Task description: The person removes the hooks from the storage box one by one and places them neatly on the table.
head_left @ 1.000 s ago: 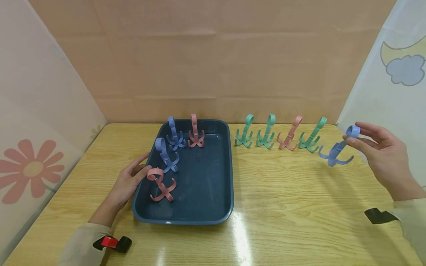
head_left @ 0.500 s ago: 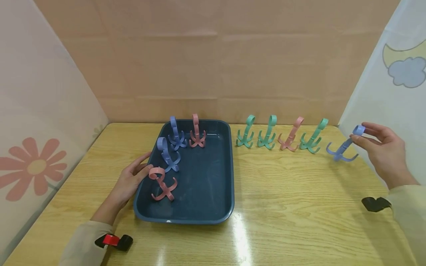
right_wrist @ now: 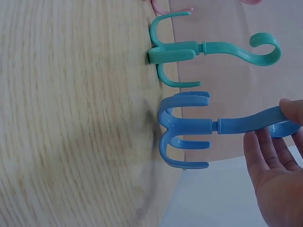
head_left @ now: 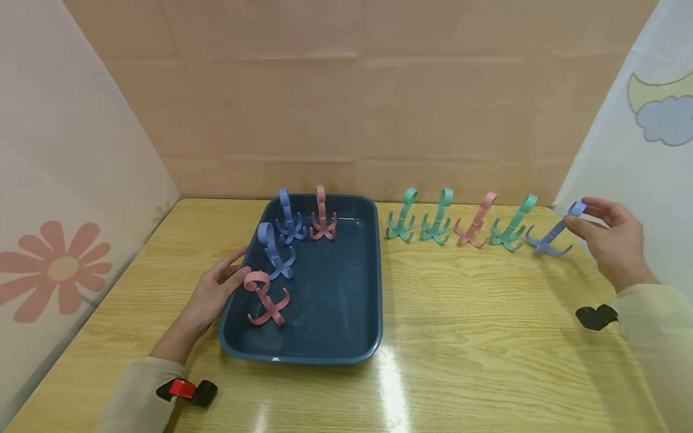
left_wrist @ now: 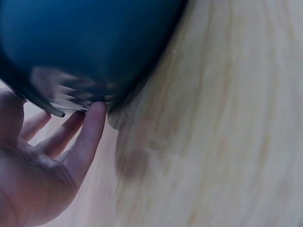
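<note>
My right hand (head_left: 617, 240) pinches the curled top of a blue four-pronged hook hanger (right_wrist: 189, 125), thumb on one side and fingers on the other. The hanger stands upright, prongs at the bottom, at the right end of a row. Whether its base touches the table, I cannot tell. Beside it is a green hook hanger (right_wrist: 175, 51). My left hand (head_left: 213, 291) holds the left rim of a dark blue tray (head_left: 335, 300), thumb at the rim and fingers against the outer wall (left_wrist: 90, 127). Inside the tray, along its left and back, stand blue (head_left: 277, 255) and pink hangers (head_left: 269, 305).
Two more green hangers (head_left: 402, 222) and a pink one (head_left: 472, 228) continue the row along the back of the wooden table (head_left: 476, 337). A beige backdrop (head_left: 352, 108) rises behind. Patterned sheets (head_left: 622, 156) flank both sides.
My right hand has lowered the blue hanger toward the table and brought it beside the row, shifting slightly left in the last half second. My left hand stays on the tray.
</note>
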Demonstrator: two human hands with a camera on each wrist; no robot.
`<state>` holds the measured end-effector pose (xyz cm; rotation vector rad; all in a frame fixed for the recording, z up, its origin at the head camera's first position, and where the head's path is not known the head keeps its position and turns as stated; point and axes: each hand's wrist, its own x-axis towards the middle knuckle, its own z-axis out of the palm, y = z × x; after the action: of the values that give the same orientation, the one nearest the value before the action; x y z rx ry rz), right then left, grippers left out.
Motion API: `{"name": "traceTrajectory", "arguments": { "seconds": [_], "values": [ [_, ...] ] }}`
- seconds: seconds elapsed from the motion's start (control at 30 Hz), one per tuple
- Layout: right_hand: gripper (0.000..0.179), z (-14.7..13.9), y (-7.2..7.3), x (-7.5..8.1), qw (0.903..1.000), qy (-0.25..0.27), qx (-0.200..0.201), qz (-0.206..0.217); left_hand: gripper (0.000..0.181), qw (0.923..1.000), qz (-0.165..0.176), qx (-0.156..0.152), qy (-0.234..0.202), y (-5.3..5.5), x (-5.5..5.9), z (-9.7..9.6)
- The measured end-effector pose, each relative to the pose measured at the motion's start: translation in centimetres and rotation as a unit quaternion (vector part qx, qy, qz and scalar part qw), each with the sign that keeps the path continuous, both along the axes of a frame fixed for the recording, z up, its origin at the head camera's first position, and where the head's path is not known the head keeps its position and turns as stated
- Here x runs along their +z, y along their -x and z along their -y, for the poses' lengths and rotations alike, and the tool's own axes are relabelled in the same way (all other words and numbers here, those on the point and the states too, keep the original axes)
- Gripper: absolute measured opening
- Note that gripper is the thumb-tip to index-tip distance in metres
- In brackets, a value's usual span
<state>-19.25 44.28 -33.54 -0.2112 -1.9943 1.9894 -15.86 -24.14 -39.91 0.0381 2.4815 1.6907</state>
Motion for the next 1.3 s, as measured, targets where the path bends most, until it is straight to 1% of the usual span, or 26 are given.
{"name": "traceTrajectory", "arguments": {
  "seconds": [0.07,0.23,0.33,0.57,0.63,0.7,0.77,0.8,0.83,0.9,0.93,1.0,1.03,1.1,1.2,1.3],
  "values": [
    [0.045,0.1,0.2,-0.1,0.9999,-0.006,-0.003,0.007,0.064,1.0000,-0.001,-0.001,0.000,0.0,0.0,0.0],
    [0.042,0.2,0.5,-0.3,0.9999,-0.004,-0.006,0.011,0.062,1.0000,-0.004,0.002,0.000,0.0,0.0,0.0],
    [0.043,0.2,0.6,-0.2,0.9998,-0.014,-0.007,0.016,0.062,1.0000,-0.007,0.003,-0.002,-0.1,0.0,0.1],
    [0.047,0.0,0.9,-0.2,0.9989,-0.039,0.002,0.026,0.062,0.9999,-0.010,0.009,-0.002,-0.2,-0.1,0.3],
    [0.048,0.1,1.0,-0.2,0.9992,-0.032,0.006,0.022,0.062,0.9999,-0.010,0.010,0.000,-0.2,-0.1,0.3],
    [0.049,0.1,0.9,-0.3,0.9981,-0.054,0.009,0.028,0.063,0.9999,-0.011,0.010,-0.003,-0.2,-0.1,0.4],
    [0.053,0.0,0.7,-0.4,0.9934,-0.105,0.006,0.046,0.063,0.9999,-0.012,0.010,-0.005,-0.2,-0.1,0.4],
    [0.058,0.0,0.6,-0.4,0.9885,-0.138,0.003,0.061,0.063,0.9999,-0.012,0.010,-0.006,-0.2,-0.2,0.4],
    [0.064,0.0,0.4,-0.5,0.9804,-0.180,-0.003,0.081,0.062,0.9999,-0.012,0.008,-0.007,-0.2,-0.2,0.3],
    [0.077,0.0,-0.2,-0.5,0.9589,-0.257,-0.021,0.120,0.062,0.9998,-0.012,0.005,-0.014,0.0,-0.3,0.2],
    [0.083,0.1,-0.5,-0.5,0.9495,-0.282,-0.030,0.135,0.062,0.9998,-0.012,0.003,-0.015,0.1,-0.4,0.1],
    [0.089,0.4,-1.3,-0.4,0.9400,-0.304,-0.040,0.150,0.062,0.9998,-0.011,-0.001,-0.019,0.3,-0.4,-0.1],
    [0.090,0.8,-1.8,-0.3,0.9373,-0.310,-0.048,0.152,0.062,0.9997,-0.010,-0.003,-0.022,0.4,-0.5,-0.1],
    [0.091,1.7,-2.6,-0.1,0.9357,-0.315,-0.059,0.149,0.061,0.9997,-0.010,-0.002,-0.024,0.4,-0.5,-0.2],
    [0.090,3.9,-3.7,0.6,0.9399,-0.309,-0.075,0.124,0.061,0.9997,-0.011,0.002,-0.020,0.4,-0.6,-0.2],
    [0.086,6.5,-4.2,1.5,0.9472,-0.299,-0.077,0.086,0.061,0.9997,-0.012,0.004,-0.020,0.3,-0.6,0.0]
  ]
}}
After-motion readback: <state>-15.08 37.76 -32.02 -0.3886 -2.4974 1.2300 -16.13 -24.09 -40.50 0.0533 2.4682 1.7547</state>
